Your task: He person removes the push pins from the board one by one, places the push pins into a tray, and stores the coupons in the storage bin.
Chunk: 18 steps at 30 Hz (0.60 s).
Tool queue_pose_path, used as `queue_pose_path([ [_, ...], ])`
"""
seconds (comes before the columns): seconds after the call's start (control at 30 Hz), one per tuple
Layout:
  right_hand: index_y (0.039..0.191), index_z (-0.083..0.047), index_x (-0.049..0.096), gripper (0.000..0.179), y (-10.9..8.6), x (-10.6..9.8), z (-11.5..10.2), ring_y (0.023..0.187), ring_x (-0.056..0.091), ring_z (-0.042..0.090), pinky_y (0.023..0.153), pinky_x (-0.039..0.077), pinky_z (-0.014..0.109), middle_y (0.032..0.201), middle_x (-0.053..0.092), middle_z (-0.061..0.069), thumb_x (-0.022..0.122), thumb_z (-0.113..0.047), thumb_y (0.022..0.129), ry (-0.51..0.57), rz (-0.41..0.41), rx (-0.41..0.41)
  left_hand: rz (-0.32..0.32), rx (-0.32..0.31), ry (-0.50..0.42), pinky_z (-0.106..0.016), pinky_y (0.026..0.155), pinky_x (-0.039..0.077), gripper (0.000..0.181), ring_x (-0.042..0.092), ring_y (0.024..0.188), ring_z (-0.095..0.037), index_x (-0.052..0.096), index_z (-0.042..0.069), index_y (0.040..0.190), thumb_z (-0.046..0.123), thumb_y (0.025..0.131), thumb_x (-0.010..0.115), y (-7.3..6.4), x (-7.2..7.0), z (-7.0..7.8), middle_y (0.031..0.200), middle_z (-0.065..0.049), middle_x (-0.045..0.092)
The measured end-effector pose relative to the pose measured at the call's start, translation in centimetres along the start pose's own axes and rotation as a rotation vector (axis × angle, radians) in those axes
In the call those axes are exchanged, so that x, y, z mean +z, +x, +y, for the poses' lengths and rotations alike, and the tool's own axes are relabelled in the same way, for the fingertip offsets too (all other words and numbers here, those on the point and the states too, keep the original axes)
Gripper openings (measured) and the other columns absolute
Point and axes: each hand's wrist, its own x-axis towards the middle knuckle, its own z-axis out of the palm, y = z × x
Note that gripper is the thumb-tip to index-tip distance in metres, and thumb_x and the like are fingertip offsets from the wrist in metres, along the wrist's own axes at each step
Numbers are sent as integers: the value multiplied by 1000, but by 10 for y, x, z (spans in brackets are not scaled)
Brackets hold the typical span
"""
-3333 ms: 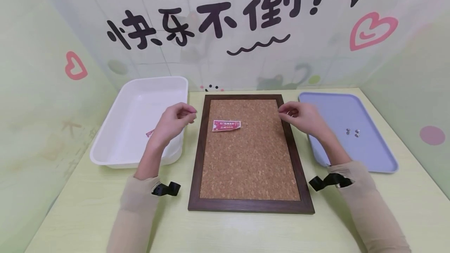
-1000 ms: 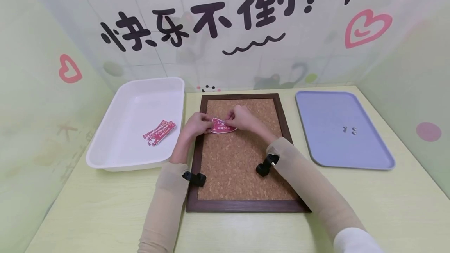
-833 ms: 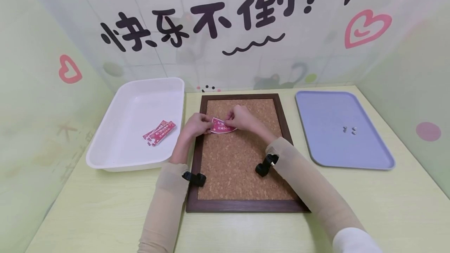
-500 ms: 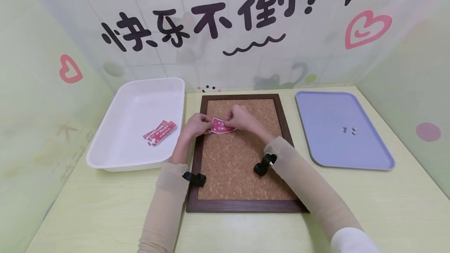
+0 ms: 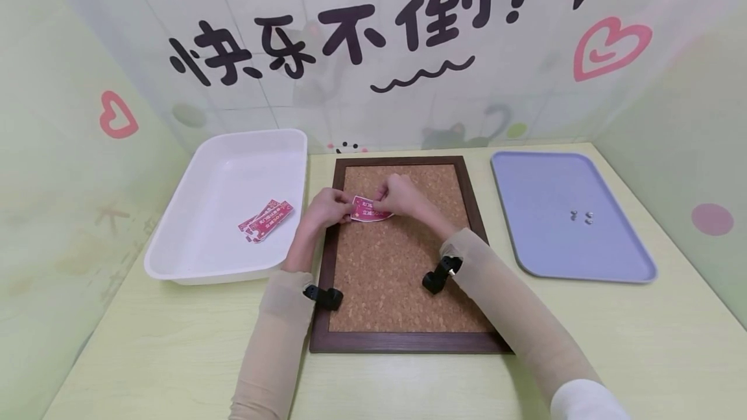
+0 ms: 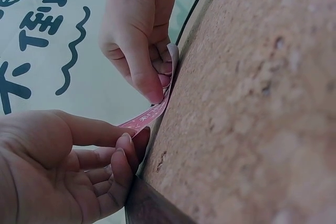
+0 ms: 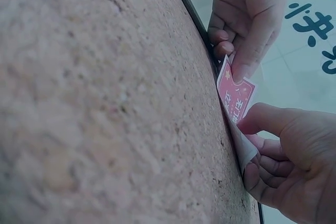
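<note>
A pink-and-white printed coupon (image 5: 364,213) is at the upper left of a cork board (image 5: 403,284) with a dark wooden frame. My left hand (image 5: 327,208) pinches the coupon's left end between thumb and fingers. From the other side, my right hand (image 5: 404,198) holds its right part, thumb on the printed face and the other fingers curled. The right wrist view shows the coupon (image 7: 234,94) bent, its white back turned up beside the right hand (image 7: 294,153). In the left wrist view, the left hand (image 6: 68,166) grips the near end by the frame.
On the left stands a white plastic tub (image 5: 175,258) with several more pink coupons (image 5: 270,220) inside. A lavender tray (image 5: 566,251) lies to the right, bearing several small silvery pieces (image 5: 589,218). A printed wall (image 5: 327,109) rises behind the table.
Over three seconds, both hands came inward from the board's sides, the left from over the tub, and took hold of the coupon. In the last second, almost nothing moved.
</note>
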Motion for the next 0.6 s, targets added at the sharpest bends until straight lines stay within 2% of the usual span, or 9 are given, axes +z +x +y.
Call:
queue_pose_path([
  [0.47,93,-1,76,15,0,-1,4,64,61,12,56,49,20,81,73,8,77,-12,83,-2,9,-47,10,2,18,-21,58,49,17,56,62,-10,69,-11,106,3,96,63,-1,0,0,77,-9,62],
  [0.6,93,0,75,14,-1,-3,7,66,62,14,57,49,21,82,72,9,75,-11,84,56,10,-42,15,-2,26,-21,59,49,18,56,63,-10,70,-10,107,3,96,63,-1,1,0,79,-9,62],
])
